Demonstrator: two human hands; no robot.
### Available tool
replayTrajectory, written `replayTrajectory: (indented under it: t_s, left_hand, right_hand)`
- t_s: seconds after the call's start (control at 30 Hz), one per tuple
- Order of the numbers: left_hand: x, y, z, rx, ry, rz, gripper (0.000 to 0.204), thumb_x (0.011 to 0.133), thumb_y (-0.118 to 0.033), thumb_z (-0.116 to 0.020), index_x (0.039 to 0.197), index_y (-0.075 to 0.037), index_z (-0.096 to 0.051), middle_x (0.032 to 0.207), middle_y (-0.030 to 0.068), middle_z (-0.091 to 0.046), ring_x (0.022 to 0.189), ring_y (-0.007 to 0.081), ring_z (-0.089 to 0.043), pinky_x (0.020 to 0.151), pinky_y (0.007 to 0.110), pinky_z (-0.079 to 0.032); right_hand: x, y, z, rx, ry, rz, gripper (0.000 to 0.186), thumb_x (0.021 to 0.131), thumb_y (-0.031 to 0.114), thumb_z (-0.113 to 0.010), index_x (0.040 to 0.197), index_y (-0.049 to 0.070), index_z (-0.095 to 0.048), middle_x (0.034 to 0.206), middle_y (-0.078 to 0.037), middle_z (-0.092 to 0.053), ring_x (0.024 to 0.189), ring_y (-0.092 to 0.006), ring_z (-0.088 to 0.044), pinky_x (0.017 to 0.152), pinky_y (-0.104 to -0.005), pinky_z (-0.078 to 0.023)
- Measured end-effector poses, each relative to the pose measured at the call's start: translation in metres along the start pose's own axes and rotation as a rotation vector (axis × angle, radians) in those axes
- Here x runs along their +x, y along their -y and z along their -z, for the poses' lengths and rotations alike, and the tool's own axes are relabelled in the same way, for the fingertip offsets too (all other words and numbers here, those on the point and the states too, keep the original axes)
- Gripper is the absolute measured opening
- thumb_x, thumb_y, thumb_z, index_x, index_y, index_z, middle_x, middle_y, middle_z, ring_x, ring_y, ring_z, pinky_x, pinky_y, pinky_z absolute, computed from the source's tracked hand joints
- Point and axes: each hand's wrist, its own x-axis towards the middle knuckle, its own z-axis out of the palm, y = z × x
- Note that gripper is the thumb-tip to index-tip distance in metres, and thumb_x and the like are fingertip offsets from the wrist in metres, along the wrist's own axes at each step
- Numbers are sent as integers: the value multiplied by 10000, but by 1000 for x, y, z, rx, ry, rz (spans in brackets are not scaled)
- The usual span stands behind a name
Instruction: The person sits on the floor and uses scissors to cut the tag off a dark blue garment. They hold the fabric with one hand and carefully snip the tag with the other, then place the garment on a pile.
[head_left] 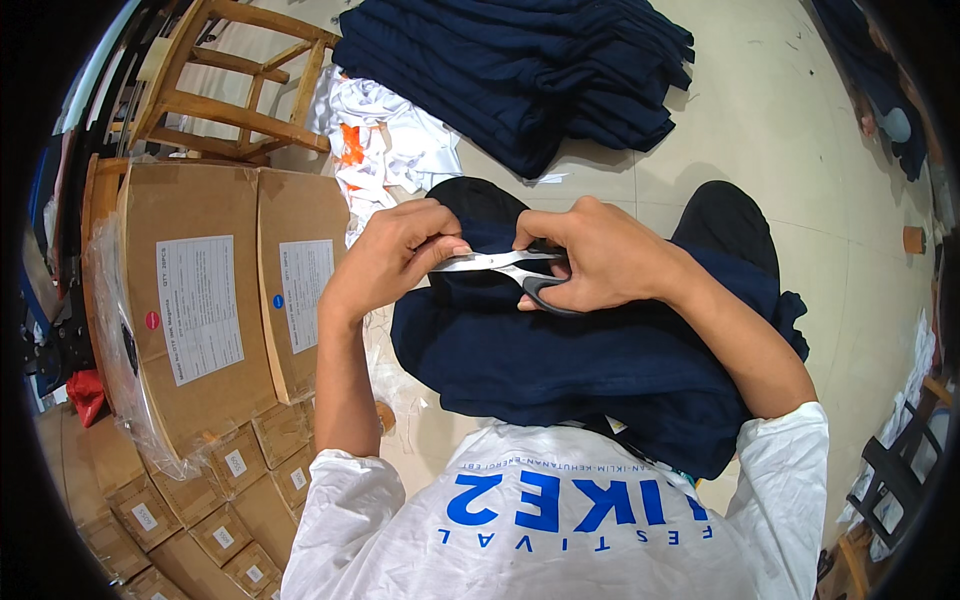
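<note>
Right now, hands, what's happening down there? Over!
Right hand holding scissors. Left hand curled at the blades, its hold partly hidden. Navy cloth underneath. Left thumb very close to the metal.

The person's legs (733,215), in black, carry a dark blue garment (580,350). On the pale tiled floor (800,275) lie a dark blue clothes pile (510,75) and crumpled white cloths (415,130).

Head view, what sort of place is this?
Probably a garment workshop: there is a large pile of navy cloth, cardboard boxes at the left, and scissors in the right hand.
</note>
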Motion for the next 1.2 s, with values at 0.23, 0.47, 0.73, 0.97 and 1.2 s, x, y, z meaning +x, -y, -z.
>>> replayTrajectory:
  t_s: [0.23,0.47,0.73,0.97,1.2]
  left_hand:
    - [1,-1,0,-11,-2,26,196,959,-163,-760,897,5,-682,765,78,-617,677,184,-589,603,330,-469]
    - [-1,-1,0,-12,5,45,201,964,-164,-756,894,8,-678,770,85,-626,672,183,-589,602,330,-470]
    - [-13,0,2,-24,-67,150,197,973,-149,-744,899,15,-664,774,87,-613,681,190,-552,633,337,-452]
    - [-26,7,-8,-89,-220,196,218,1015,-156,-698,901,23,-646,783,69,-628,709,153,-537,676,312,-452]
    - [-27,4,-9,-159,-186,284,206,1008,-165,-715,930,21,-674,790,80,-646,702,166,-583,671,312,-480]
  right_hand:
    - [0,-2,1,10,24,-20,407,789,344,-892,990,47,-700,609,-104,-669,562,-304,-666,592,-395,-491]
    - [0,1,-1,-2,17,-15,423,798,346,-894,1012,42,-691,631,-134,-681,591,-343,-681,616,-418,-506]
    - [-9,4,2,-85,-34,-7,418,741,286,-916,1012,50,-704,647,-101,-676,564,-270,-657,584,-359,-486]
    - [-26,-5,6,-10,-44,-56,409,746,230,-907,1076,45,-753,758,-121,-739,613,-256,-687,622,-330,-512]
    - [-21,-1,9,-11,-51,-21,332,767,160,-881,1054,32,-774,771,-140,-757,605,-255,-689,616,-329,-516]
